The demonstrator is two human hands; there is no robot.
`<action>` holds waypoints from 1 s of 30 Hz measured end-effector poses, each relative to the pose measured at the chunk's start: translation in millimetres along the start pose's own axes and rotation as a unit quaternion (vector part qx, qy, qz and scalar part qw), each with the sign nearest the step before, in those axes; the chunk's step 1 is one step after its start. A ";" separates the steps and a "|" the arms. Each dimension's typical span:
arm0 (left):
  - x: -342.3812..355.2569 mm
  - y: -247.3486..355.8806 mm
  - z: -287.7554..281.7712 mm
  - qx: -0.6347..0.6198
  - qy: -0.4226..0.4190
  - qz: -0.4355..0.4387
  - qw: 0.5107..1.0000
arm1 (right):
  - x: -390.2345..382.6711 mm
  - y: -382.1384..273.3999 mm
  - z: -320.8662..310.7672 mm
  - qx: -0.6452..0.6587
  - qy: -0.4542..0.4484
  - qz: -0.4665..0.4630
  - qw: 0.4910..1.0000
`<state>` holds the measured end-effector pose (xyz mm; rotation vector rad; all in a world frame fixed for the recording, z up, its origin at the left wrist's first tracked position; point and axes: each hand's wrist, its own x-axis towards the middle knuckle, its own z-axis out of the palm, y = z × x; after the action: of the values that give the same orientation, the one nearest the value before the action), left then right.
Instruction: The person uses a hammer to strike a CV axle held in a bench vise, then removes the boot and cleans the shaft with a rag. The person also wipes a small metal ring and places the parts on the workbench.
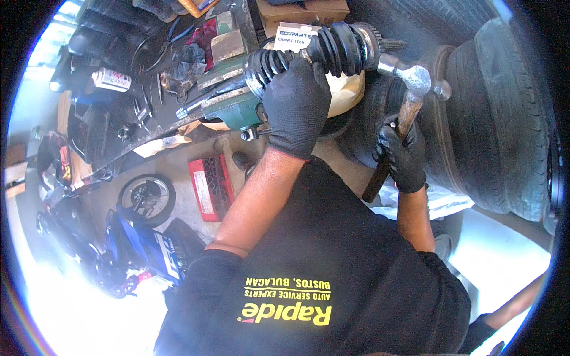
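Drive shaft (326,50) slants, its toothed-ring end (373,40) facing upper right.

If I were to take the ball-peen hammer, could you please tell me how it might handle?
The ball-peen hammer is probably top-heavy, its thick metal head sitting on a slimmer handle. That straight handle looks wooden and likely stiff.

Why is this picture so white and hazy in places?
In the head view, glare whites out the lower left and hazes the blue motorcycle; in that same view, corners fall black around the curved rim, while the hammer looks fairly sharp.
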<state>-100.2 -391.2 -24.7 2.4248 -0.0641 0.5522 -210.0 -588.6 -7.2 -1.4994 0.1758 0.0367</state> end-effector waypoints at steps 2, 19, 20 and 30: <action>-0.5 2.6 2.8 0.001 0.004 -0.014 1.000 | 1.7 -3.7 0.7 0.020 -0.005 -0.010 1.000; -45.3 -1.5 -3.4 -0.016 -0.203 -0.009 0.979 | 6.5 9.3 -53.8 0.053 0.015 -0.030 0.998; -51.0 0.8 -25.8 -0.005 -0.305 0.014 0.952 | 5.3 12.0 -58.2 0.046 0.030 -0.017 0.998; 1.8 26.5 -110.9 -0.166 -0.356 0.054 0.918 | 36.7 -19.4 -17.3 0.162 -0.048 -0.111 0.979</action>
<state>-144.6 -345.1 69.7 2.1670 -0.5523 -0.3053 -172.8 -610.3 5.9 -1.1815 -0.0628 -0.0958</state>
